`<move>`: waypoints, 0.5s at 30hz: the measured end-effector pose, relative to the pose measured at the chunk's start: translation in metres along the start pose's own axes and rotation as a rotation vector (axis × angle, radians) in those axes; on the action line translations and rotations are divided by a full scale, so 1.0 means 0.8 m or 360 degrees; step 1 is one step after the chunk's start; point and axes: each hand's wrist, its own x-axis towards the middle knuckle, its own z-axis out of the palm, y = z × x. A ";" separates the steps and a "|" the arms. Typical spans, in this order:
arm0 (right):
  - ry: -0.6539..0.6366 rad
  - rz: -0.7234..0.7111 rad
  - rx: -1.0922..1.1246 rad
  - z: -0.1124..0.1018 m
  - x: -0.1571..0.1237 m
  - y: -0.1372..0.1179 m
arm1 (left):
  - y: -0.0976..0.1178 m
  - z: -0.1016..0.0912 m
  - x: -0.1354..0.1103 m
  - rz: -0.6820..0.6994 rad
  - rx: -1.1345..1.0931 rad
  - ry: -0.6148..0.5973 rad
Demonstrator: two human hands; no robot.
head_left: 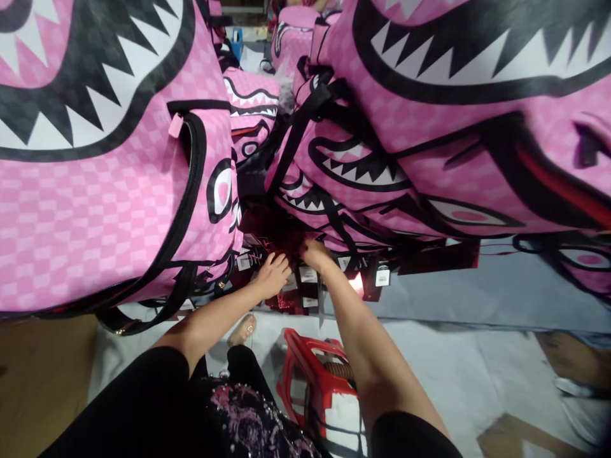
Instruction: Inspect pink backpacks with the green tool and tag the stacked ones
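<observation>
My left hand [273,272] and my right hand [314,252] both reach down into a heap of shiny red hang tags [286,299] with white labels, lying between piles of pink bags. The left hand's fingers curl over the tags. The right hand's fingers are bent down among the tags and black straps [305,121]; what either hand holds is hidden. A large pink checkered bag with a shark-mouth print [95,191] stands at the left, close to my left forearm. More of the same bags [429,127] are stacked at the right.
A red plastic stool [310,375] stands on the floor below my right forearm. My bare foot [242,329] shows beside it. Grey sheeting [453,299] covers the floor at right, with brown cardboard [42,375] at lower left. More pink bags [296,32] lie farther back.
</observation>
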 end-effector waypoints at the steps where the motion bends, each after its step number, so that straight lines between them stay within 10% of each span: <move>1: -0.0003 -0.0013 0.0009 -0.004 0.002 0.002 | -0.001 0.003 0.000 -0.0022 0.0003 -0.0032; 15: -0.0064 0.0091 0.0172 0.026 -0.038 -0.008 | 0.014 0.039 0.022 -0.0304 -0.0067 -0.0200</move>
